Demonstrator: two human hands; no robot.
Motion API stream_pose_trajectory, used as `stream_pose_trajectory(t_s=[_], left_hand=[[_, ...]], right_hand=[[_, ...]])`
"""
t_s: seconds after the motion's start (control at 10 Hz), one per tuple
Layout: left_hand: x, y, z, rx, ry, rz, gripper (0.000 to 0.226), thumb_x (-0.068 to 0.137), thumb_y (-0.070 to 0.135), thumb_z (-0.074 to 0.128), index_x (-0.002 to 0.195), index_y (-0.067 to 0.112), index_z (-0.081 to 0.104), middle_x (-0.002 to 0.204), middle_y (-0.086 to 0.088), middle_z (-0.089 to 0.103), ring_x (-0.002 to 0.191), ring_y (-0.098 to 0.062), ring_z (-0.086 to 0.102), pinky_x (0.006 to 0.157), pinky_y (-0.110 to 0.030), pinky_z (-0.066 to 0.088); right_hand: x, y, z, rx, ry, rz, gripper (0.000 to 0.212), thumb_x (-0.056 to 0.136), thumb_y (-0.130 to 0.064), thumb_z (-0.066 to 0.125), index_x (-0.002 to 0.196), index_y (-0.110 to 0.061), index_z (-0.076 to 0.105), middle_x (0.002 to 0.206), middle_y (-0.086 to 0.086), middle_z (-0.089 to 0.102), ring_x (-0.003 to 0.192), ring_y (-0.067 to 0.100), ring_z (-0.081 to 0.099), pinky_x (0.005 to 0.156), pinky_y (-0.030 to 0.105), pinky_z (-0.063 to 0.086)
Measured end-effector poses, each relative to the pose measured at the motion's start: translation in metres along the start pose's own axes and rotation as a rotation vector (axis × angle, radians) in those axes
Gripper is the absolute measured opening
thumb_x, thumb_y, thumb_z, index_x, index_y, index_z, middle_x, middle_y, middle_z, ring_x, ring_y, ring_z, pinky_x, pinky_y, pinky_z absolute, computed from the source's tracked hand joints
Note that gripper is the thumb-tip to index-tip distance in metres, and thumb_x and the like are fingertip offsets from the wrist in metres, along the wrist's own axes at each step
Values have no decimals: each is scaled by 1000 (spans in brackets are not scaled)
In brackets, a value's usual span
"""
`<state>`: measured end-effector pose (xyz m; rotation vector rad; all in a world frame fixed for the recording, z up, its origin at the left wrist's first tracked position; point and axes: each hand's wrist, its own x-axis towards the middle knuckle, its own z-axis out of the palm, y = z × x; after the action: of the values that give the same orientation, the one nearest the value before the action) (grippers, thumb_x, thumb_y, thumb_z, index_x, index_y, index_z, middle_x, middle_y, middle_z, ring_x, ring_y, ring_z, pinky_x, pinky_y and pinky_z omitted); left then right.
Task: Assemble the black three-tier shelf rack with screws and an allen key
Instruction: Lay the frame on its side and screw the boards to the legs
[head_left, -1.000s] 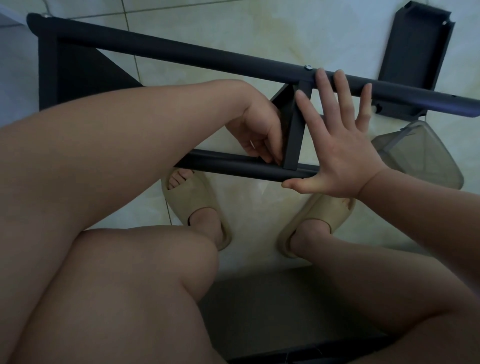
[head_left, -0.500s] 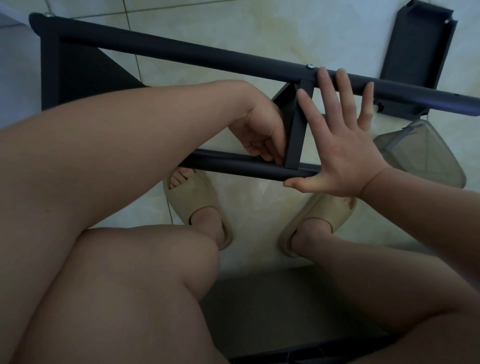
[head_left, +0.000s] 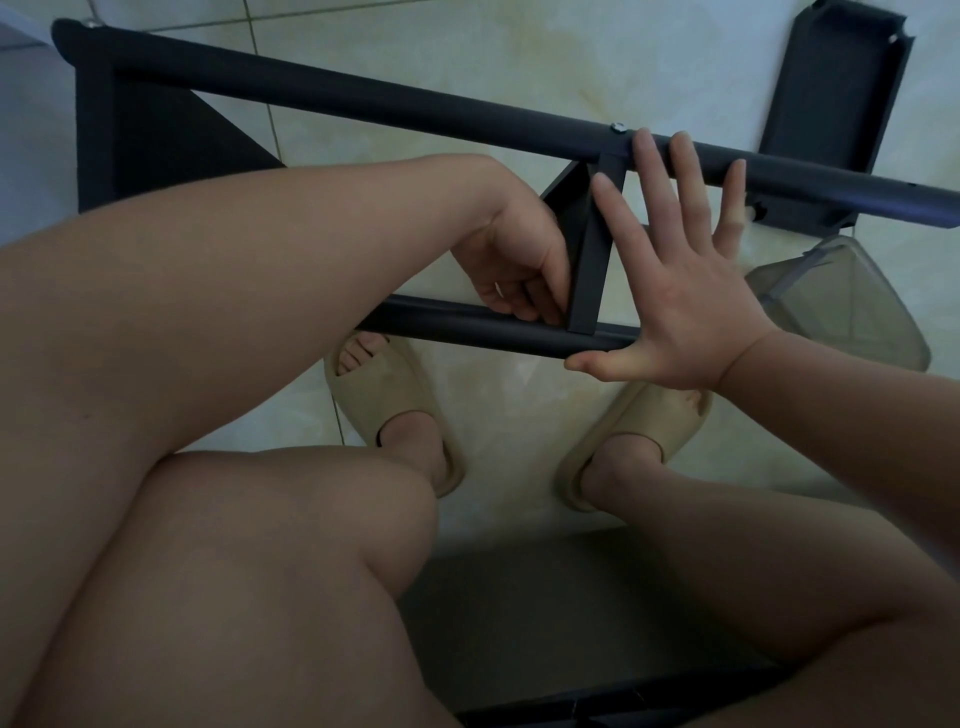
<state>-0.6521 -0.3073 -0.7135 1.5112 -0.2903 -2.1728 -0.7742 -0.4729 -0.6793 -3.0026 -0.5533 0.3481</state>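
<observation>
Looking straight down here: the rack (head_left: 156, 140) lies on its side on the tile floor (head_left: 467, 47), right in front of the person's knees and over two tan slippers (head_left: 384, 400). Two black tubes run left to right, the upper tube (head_left: 415, 104) and the lower tube (head_left: 467, 327), with a shelf (head_left: 587, 260) standing edge-on between them. A small silver screw (head_left: 618, 126) sits on the upper tube right where the shelf meets it.

The right hand (head_left: 675, 296) is flat and wide open on the shelf's right side. Its fingers are spread straight with the tips reaching across the upper tube, and the thumb lies along the lower tube. The left hand (head_left: 514, 265) is tucked in on the other side, fingers curled down at the corner where the shelf meets the lower tube. Can't tell if it's pinching anything, it's too dark and tight in there.

Off to the right, a loose black panel (head_left: 831, 104) lies on the floor beyond the upper tube. A clear plastic tub (head_left: 841, 306) sits just beside the right wrist.
</observation>
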Motion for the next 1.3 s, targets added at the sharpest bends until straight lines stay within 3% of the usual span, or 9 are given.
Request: stream_pose_trajectory(t_s=[0.2, 0.5, 0.6, 0.7, 0.9, 1.1, 1.2, 1.3], left_hand=[[1, 2, 0, 0, 1, 18, 10, 93, 10, 61, 94, 15, 69, 81, 4, 69, 70, -9, 56, 71, -22, 43], [0, -3, -3, -26, 13, 50, 23, 88, 6, 64, 108, 16, 68, 92, 3, 70, 81, -11, 63, 83, -27, 48], [-1, -2, -4, -18, 13, 26, 31, 86, 16, 68, 117, 19, 69, 104, 3, 71, 90, -12, 63, 91, -32, 47], [-1, -1, -1, 10, -6, 8, 29, 85, 22, 69, 115, 20, 69, 100, 5, 70, 87, -12, 61, 87, -31, 46], [2, 0, -1, -3, -2, 29, 13, 90, 10, 64, 100, 16, 69, 84, 5, 70, 72, -9, 58, 75, -24, 45], [0, -1, -2, -11, 2, 56, 19, 88, 4, 64, 104, 14, 67, 85, 3, 68, 75, -9, 59, 73, -22, 45], [-2, -1, -3, -17, 13, 38, 24, 85, 9, 67, 107, 17, 69, 91, 4, 70, 79, -10, 60, 74, -24, 46], [-4, 1, -1, -9, -3, 21, 39, 68, 25, 76, 107, 21, 71, 97, 5, 71, 79, -11, 60, 75, -26, 46]], right_hand=[[0, 0, 1, 0, 7, -1, 129, 71, -99, 37, 163, -11, 11, 167, 27, 3, 152, 50, -1, 115, 73, -5], [0, 1, 2, 5, 13, -3, 129, 71, -99, 37, 163, -11, 11, 167, 27, 3, 152, 51, -1, 115, 72, -7], [0, 1, 2, 1, 13, -3, 129, 71, -99, 37, 163, -11, 11, 166, 27, 4, 152, 51, 0, 115, 72, -6], [0, 1, 2, -3, 13, -4, 130, 71, -98, 38, 163, -11, 11, 166, 27, 3, 152, 51, 0, 115, 72, -6], [0, 1, 2, 0, 18, -5, 129, 72, -97, 40, 162, -10, 12, 166, 27, 4, 152, 51, 1, 115, 71, -6], [0, 1, 1, 5, 12, 1, 129, 71, -97, 41, 162, -10, 12, 166, 27, 4, 152, 51, 0, 115, 72, -5], [0, 0, 0, 1, 9, 0, 129, 71, -97, 40, 162, -10, 12, 167, 27, 4, 152, 51, 0, 115, 72, -6], [0, 1, 0, -1, 5, -1, 129, 71, -97, 40, 162, -10, 12, 166, 27, 4, 152, 51, 0, 115, 72, -6]])
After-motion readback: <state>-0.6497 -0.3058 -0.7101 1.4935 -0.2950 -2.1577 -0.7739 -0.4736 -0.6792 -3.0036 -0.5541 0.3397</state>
